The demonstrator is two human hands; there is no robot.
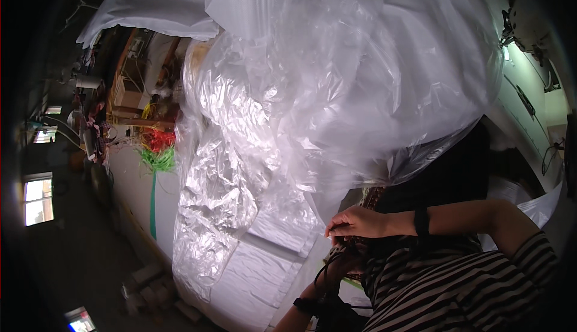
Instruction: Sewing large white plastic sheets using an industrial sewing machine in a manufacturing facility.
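Note:
My right hand [357,221] is held close in front of my body, its fingers curled and pressed together. Whatever they hold, if anything, is too small to tell. Just below it is my left hand [348,262], largely in shadow and partly covered by the right one, so its fingers cannot be made out. Dark cords [325,272] run along my left hand and wrist. Beyond both hands rises a big, loose heap of clear plastic film [354,91], crinkled and shiny on its left side. White woven sheeting [258,278] lies nearest the hands on the left.
Green shredded strands [157,161] and red strands [158,139] sit at the left on a pale surface [132,175]. Wooden shelving [129,94] with odds and ends stands behind them. A machine-like white panel [529,112] is at the right. Blocks [156,290] lie on the dark floor.

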